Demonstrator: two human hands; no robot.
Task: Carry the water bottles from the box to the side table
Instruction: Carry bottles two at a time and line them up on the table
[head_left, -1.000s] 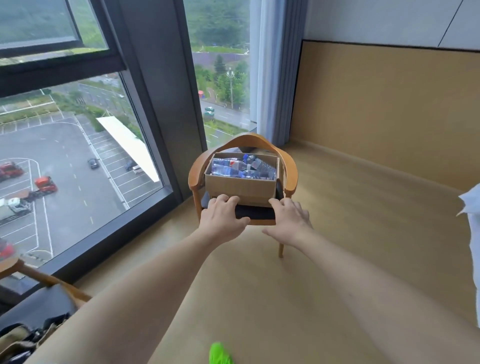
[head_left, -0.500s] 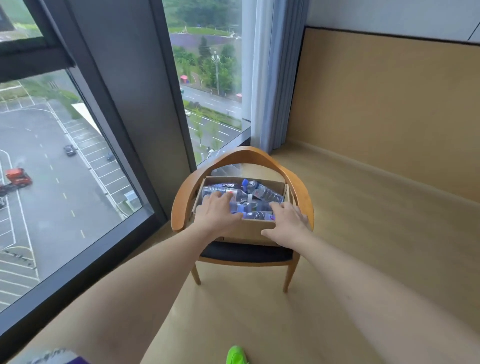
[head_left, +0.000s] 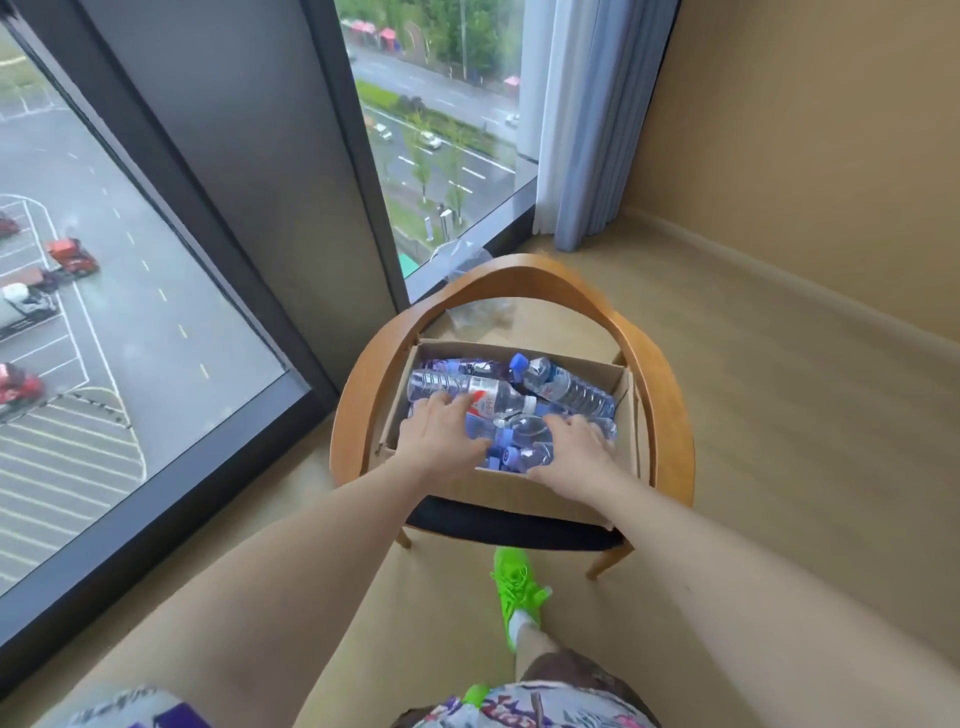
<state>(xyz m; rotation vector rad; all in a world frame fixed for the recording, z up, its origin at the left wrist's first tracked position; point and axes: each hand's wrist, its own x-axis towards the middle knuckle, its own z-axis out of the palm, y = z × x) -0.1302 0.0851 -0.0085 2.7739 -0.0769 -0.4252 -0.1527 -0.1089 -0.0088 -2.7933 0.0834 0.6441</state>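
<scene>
Chair (head_left: 660, 395) seat, box (head_left: 626, 410), bottles (head_left: 566, 387) under both hands

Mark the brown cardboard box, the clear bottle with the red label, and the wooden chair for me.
Brown cardboard box (head_left: 626, 415): head view, right inner wall.
Clear plastic bottle with red label (head_left: 488, 397): head view, on its label.
Curved wooden chair (head_left: 519, 275): head view, top of the backrest arc.

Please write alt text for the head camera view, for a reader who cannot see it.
A person's left hand and right hand reach onto plastic water bottles piled in an open cardboard box on a wooden armchair. The chair stands beside a tall window above a car park.
</scene>
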